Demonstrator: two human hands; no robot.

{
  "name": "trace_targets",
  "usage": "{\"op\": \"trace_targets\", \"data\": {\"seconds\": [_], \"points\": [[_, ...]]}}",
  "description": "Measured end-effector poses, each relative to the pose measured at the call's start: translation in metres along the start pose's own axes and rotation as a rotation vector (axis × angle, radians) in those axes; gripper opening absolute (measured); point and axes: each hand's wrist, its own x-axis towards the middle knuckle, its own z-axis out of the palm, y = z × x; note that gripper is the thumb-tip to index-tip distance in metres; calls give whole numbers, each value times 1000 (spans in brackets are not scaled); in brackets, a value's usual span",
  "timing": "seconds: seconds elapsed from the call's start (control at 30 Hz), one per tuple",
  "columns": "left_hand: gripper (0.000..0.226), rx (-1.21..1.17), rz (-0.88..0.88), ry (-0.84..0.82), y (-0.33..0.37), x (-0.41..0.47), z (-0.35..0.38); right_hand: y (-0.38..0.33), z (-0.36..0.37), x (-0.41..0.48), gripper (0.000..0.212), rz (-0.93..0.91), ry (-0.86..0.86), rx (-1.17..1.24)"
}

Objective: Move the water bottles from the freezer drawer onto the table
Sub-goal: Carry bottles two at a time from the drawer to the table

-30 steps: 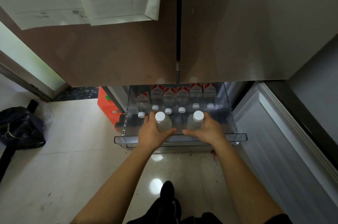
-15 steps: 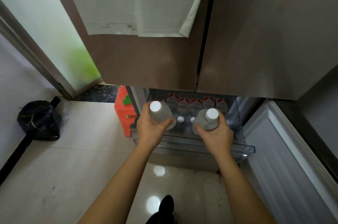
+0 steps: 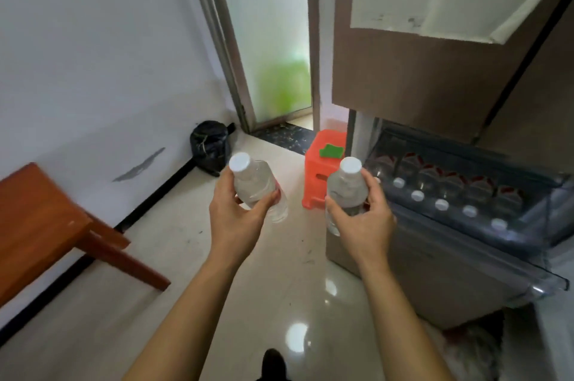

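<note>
Table [image 3: 37, 209] stood well off to the left of my left hand [image 3: 236, 219]; neither carried bottle was on it yet. Left fingers were curled round a bottle [image 3: 257, 188], cap up, over the floor. Right hand [image 3: 360, 222] gripped a second bottle [image 3: 346, 191] likewise, just left of the open freezer drawer [image 3: 484, 251]. A row of bottles [image 3: 441, 204] lay in it, right of my fingers. Judged most of the job remained.

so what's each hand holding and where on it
The left hand grips a water bottle round its middle; the right hand grips a second bottle likewise.
</note>
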Motion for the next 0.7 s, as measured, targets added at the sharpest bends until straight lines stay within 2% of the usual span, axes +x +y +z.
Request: {"op": "trace_targets", "data": {"seconds": [0.1, 0.23, 0.4, 0.53, 0.7], "points": [[67, 16, -36, 75, -19, -3, -57, -22, 49, -28, 80, -49, -126, -49], [73, 69, -89, 162, -55, -7, -153, -63, 130, -79, 76, -189, -229, -105], [72, 83, -175, 311, -123, -17, -297, -109, 259, -168, 74, -308, -374, -178], [82, 114, -240, 434, -176, -21, -423, -148, 369, -251, 77, -366, -510, -157], [83, 193, -279, 557, -224, -22, -544, -192, 474, -331, 79, -450, -680, -116]]}}
